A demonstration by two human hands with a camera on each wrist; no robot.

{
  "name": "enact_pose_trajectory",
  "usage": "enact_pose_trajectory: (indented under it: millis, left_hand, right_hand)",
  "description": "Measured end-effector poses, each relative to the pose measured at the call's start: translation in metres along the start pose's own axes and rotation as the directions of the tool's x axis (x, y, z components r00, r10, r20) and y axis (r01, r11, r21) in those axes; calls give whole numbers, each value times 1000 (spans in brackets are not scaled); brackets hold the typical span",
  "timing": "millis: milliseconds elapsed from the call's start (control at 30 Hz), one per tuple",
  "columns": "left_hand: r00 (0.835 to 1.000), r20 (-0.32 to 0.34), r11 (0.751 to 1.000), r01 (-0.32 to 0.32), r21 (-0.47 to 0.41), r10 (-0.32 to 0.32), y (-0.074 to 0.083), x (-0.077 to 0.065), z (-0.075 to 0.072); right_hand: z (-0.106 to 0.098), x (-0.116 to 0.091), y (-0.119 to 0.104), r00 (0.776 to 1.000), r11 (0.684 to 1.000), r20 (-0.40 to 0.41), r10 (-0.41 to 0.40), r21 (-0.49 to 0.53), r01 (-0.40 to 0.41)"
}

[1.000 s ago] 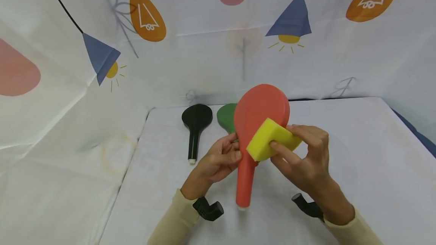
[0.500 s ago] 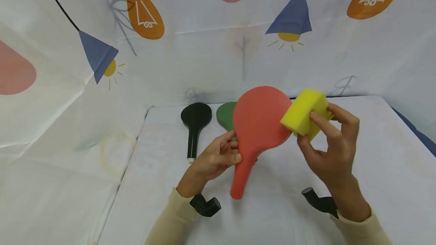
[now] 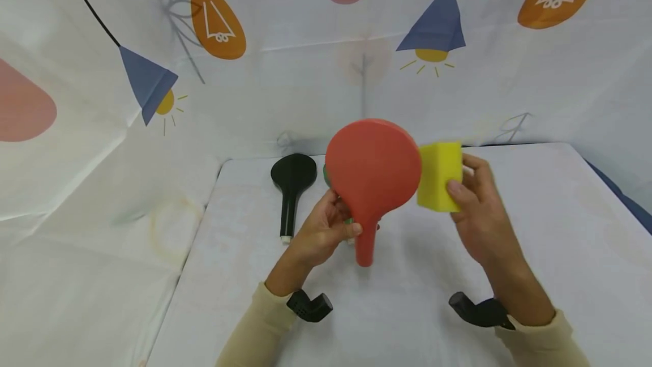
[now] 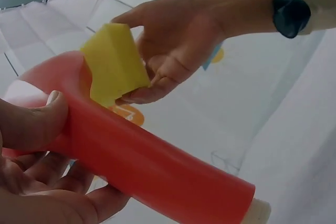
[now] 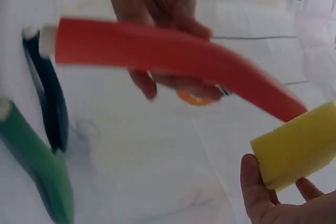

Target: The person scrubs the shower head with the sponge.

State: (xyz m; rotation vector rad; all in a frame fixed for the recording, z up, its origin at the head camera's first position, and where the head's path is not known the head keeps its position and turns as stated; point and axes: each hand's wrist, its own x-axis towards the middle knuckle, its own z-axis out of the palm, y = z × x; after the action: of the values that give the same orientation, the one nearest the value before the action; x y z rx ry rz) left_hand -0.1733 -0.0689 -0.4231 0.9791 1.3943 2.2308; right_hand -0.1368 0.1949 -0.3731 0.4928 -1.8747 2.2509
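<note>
A red paddle (image 3: 374, 166) with a round, flat head is held up over the table, its head away from me. My left hand (image 3: 318, 234) grips it at the neck, thumb on the near face. A pale cap shows at the handle's end in the left wrist view. My right hand (image 3: 481, 220) holds a yellow sponge (image 3: 440, 177) between thumb and fingers. The sponge meets the right edge of the paddle's head, as the right wrist view also shows.
On the white table (image 3: 204, 304) lies a black paddle (image 3: 294, 171), left of the red one. A green paddle (image 5: 32, 148) is mostly hidden behind the red paddle in the head view. A white cloth (image 3: 300, 89) printed with lamps and bulbs hangs behind the table.
The sponge went from the red paddle's lower face out to its right edge. The paddle has shifted left and swung more upright, and its handle now looks shorter from above.
</note>
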Motion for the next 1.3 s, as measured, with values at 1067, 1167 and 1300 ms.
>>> enact_pose_trajectory:
  millis: [1067,1167,1300]
  left_hand:
    - [987,-11,302,-39,952,161,-3,0,-2]
    - [981,12,154,-42,987,193,-5,-1,-2]
    - [969,47,54,-62,997,243,-7,-1,0]
  right_hand:
    - [-12,7,3,998,997,-12,55,-55,-56]
    - [-12,4,1,998,986,-65,24,-162,-34]
    - [-10,1,-3,993,886,-117,-36,-463,-22]
